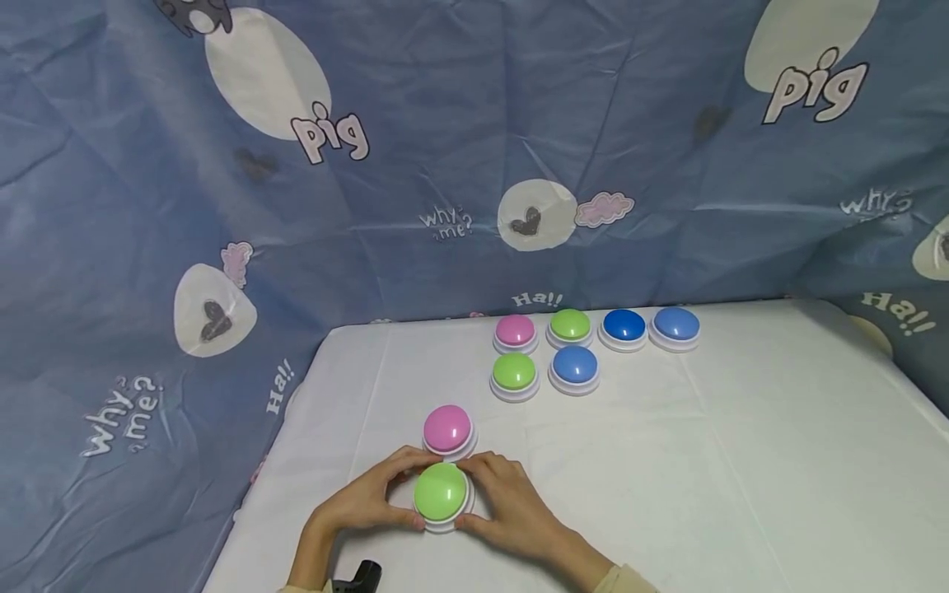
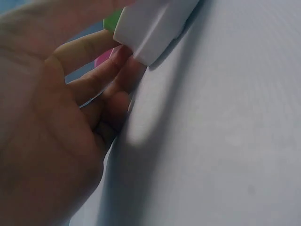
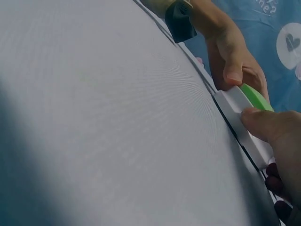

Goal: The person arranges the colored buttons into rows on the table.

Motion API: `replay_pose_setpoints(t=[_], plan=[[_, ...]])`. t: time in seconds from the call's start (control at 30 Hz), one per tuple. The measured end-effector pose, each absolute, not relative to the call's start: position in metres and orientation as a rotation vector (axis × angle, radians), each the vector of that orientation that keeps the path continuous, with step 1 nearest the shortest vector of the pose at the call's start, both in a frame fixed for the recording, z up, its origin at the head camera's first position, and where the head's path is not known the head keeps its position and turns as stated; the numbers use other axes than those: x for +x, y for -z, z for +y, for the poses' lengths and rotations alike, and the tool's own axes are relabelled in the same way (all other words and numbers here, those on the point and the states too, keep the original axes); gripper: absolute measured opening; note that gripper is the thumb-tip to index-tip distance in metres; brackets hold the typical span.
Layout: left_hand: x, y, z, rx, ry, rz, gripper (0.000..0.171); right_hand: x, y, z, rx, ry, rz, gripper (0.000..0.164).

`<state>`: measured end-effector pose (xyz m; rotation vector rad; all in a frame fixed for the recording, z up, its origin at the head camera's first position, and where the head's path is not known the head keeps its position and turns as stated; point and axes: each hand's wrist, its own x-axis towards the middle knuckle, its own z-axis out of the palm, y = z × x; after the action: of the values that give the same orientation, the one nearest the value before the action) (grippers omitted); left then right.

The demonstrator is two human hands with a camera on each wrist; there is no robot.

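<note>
A push button with a green dome (image 1: 441, 492) and a round white base sits on the table near its front. My left hand (image 1: 366, 498) grips it from the left, thumb at the near side and fingers at the far side. From the right, my right hand (image 1: 515, 511) holds the same base between thumb and fingers. Just beyond it, a pink push button (image 1: 447, 429) stands right at the fingertips. The left wrist view shows the white base (image 2: 153, 30) at the fingers; in the right wrist view the right thumb (image 3: 258, 123) presses on the base's side.
Farther back on the white table (image 1: 630, 478) stand several more buttons: pink (image 1: 515, 330), green (image 1: 570, 324), dark blue (image 1: 624, 325) and blue (image 1: 676, 324) in a row, with green (image 1: 514, 371) and blue (image 1: 574, 364) before them. A printed blue cloth (image 1: 415, 165) hangs behind.
</note>
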<state>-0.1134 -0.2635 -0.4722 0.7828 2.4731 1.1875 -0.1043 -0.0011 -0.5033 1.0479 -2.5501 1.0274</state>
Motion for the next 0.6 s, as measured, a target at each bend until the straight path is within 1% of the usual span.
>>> replay_pose_setpoints(t=[0.2,0.4,0.6], plan=[[-0.1120,0.4766,-0.2627,0.864,-1.177,2.479,0.080,-0.1034,0.5037,-0.0001,1.037,-1.025,-2.547,0.066],[-0.1110,0.4764,-0.2599,0.796,-1.152,2.534,0.078,-0.1049,0.5053,0.0013,1.063,-1.047,-2.515,0.063],[-0.1140,0.4764,-0.2610,0.806,-1.166,2.561,0.076,-0.1070,0.5027,0.0027,1.072,-1.154,-2.524,0.062]])
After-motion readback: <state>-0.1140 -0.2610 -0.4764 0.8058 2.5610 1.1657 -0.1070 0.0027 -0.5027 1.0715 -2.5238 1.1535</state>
